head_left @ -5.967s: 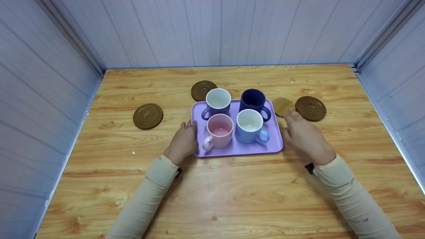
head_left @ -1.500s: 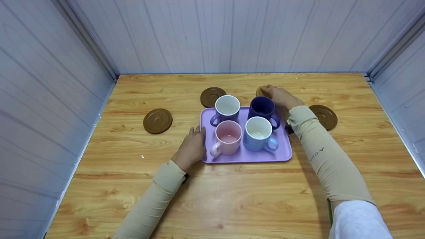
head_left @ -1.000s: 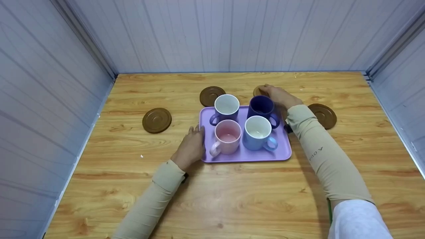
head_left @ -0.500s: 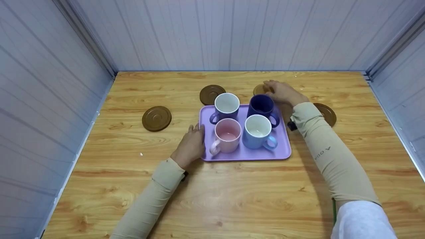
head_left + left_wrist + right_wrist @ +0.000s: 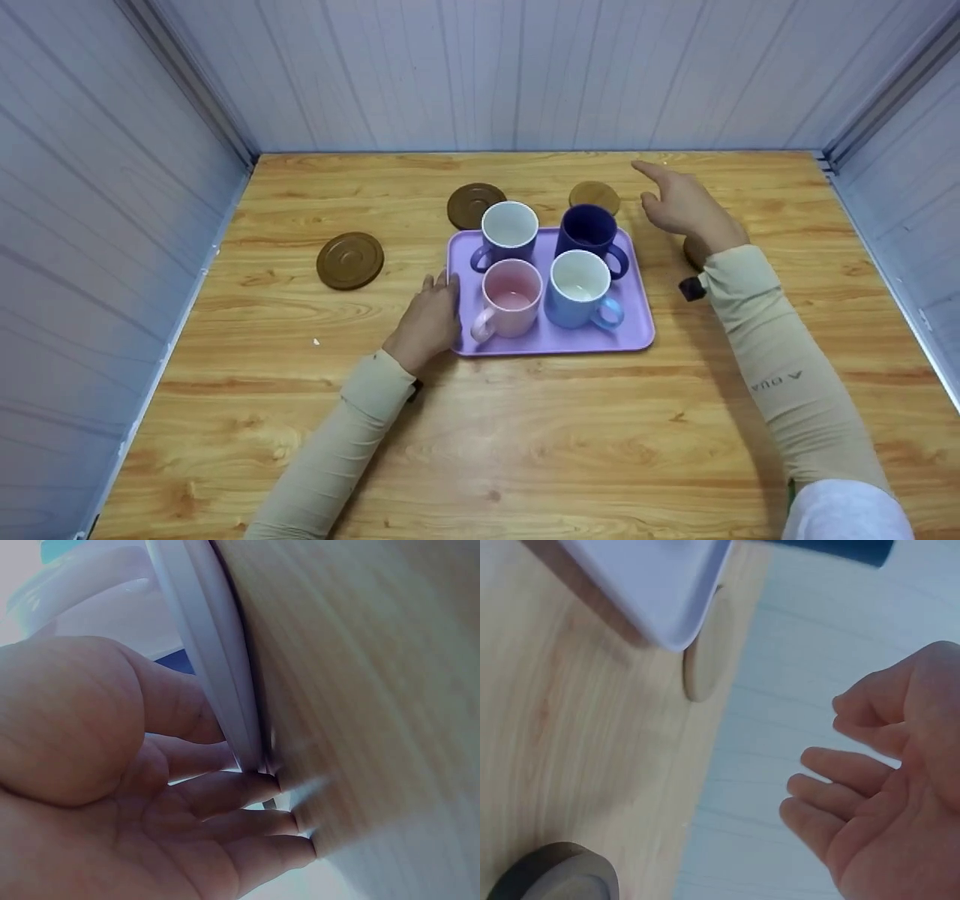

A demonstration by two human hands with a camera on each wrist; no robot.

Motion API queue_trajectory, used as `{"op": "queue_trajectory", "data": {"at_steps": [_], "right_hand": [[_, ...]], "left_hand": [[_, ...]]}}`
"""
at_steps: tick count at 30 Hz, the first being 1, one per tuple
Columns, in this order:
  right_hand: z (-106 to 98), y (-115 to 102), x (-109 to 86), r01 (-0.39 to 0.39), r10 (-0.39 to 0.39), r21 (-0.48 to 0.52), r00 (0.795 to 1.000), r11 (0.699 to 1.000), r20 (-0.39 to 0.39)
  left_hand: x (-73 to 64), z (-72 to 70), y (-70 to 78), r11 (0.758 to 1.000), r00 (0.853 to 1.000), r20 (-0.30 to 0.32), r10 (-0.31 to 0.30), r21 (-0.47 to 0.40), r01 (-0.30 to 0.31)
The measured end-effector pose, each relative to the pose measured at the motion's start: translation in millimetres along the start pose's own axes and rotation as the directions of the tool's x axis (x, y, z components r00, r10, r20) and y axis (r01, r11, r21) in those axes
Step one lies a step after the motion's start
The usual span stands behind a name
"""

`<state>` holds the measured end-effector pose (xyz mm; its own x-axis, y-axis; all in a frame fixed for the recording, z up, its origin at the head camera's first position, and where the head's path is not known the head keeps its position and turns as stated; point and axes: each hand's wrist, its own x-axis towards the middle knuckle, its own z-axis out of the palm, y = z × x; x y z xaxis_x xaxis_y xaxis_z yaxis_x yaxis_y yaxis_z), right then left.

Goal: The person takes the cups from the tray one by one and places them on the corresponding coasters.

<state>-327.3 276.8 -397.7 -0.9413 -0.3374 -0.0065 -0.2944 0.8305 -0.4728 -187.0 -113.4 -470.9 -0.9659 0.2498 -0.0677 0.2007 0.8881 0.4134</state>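
A purple tray (image 5: 491, 346) carries a pink mug (image 5: 512, 298), a light-blue mug (image 5: 577, 294), a navy mug (image 5: 587, 229) and a purple mug with white inside (image 5: 509, 231). My left hand (image 5: 426, 319) holds the tray's left edge; in the left wrist view, the thumb lies over the rim while the other fingertips reach the table. Behind the navy mug lies a light-brown round coaster (image 5: 595, 198). My right hand (image 5: 684, 204) hovers to its right, holding nothing, index finger extended. Partly covered by that wrist is a dark-brown coaster (image 5: 694, 253).
Another dark-brown coaster (image 5: 475, 206) lies behind the purple mug, and one more coaster (image 5: 350, 260) sits left of the tray. Panelled walls (image 5: 480, 75) enclose the wooden table (image 5: 487, 435) at the back and both sides.
The light-brown coaster has gone from the tray's right side to behind the navy mug. My right hand has let it go and drawn off rightward. The left hand stays at the tray edge.
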Motion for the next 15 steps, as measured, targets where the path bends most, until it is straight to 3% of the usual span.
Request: {"op": "queue_trajectory", "data": {"at_steps": [7, 15], "right_hand": [[7.1, -15.1, -36.0, -0.05, 0.049, -0.016, 0.996, 0.999, -0.071], [24.2, -21.7, -74.8, -0.008, 0.006, -0.034, 0.998, 0.999, -0.068]], "left_hand": [[0.1, -2.9, -0.2, 1.0, 1.0, 0.006, -0.005, -0.006, 0.005], [-0.8, -1.6, 1.7, 1.0, 1.0, 0.0, -0.005, -0.014, 0.005]]}}
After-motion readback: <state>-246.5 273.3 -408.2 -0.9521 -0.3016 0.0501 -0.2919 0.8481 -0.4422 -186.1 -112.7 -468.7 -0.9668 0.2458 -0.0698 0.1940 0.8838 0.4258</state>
